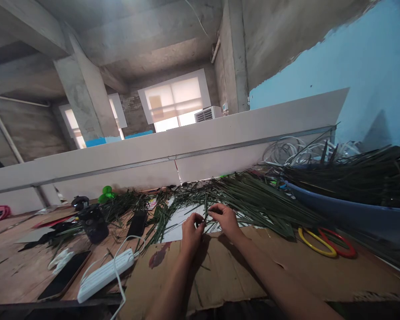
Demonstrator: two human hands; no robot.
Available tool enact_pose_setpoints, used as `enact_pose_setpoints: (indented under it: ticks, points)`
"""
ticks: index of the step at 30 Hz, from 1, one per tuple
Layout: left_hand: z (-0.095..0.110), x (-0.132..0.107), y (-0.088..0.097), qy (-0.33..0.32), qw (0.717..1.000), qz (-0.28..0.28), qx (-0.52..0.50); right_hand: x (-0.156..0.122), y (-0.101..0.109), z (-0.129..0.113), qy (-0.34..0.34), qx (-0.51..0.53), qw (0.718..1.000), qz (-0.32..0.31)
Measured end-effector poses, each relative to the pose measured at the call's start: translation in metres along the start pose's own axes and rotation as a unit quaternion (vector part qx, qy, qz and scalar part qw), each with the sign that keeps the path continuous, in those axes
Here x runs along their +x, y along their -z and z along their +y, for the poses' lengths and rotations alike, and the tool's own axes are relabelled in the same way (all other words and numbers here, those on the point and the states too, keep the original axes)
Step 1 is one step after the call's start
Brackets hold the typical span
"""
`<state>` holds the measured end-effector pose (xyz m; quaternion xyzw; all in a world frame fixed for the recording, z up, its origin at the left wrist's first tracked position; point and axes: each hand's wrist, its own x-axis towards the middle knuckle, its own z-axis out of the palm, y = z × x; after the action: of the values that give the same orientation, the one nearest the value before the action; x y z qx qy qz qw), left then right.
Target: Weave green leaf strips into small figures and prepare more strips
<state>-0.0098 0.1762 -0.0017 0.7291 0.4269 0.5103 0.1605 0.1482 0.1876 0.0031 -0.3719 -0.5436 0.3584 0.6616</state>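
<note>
Thin dark green leaf strips [206, 205] stand upright between my two hands, above the near edge of a white sheet. My left hand [193, 229] pinches their lower end, its fingers closed. Slightly higher and to the right, my right hand [224, 218] has thumb and forefinger pressed together at the side of the same strips. Right behind the hands lies a wide pile of long green leaves [256, 195]. Beneath my forearms is a flat piece of brown cardboard [233, 275].
Scissors with yellow and red handles [336, 242] lie at the right, near a blue tub [340, 213] heaped with leaves. On the left are a white power strip [106, 273] with its cable, a phone [65, 275] and a dark jug [91, 222]. A low white partition [146, 173] stands behind.
</note>
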Motion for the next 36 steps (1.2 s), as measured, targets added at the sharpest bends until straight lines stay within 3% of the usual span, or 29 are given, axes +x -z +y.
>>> enact_pose_setpoints:
  ticks: [7, 17, 26, 36]
  points:
    - [-0.005, 0.001, 0.000, 0.033, 0.997, 0.001, -0.066, -0.004, -0.006, 0.001, 0.017, 0.002, 0.998, -0.065]
    - [-0.011, 0.006, 0.006, 0.090, 0.981, -0.027, -0.169, -0.012, -0.006, -0.008, 0.045, -0.114, 0.985, -0.122]
    - [-0.010, 0.006, 0.005, 0.150, 0.959, -0.017, -0.241, -0.018, -0.008, -0.014, 0.060, -0.235, 0.962, -0.125]
    - [-0.007, 0.007, 0.006, 0.182, 0.948, 0.015, -0.263, -0.014, -0.006, -0.008, 0.041, -0.265, 0.957, -0.111]
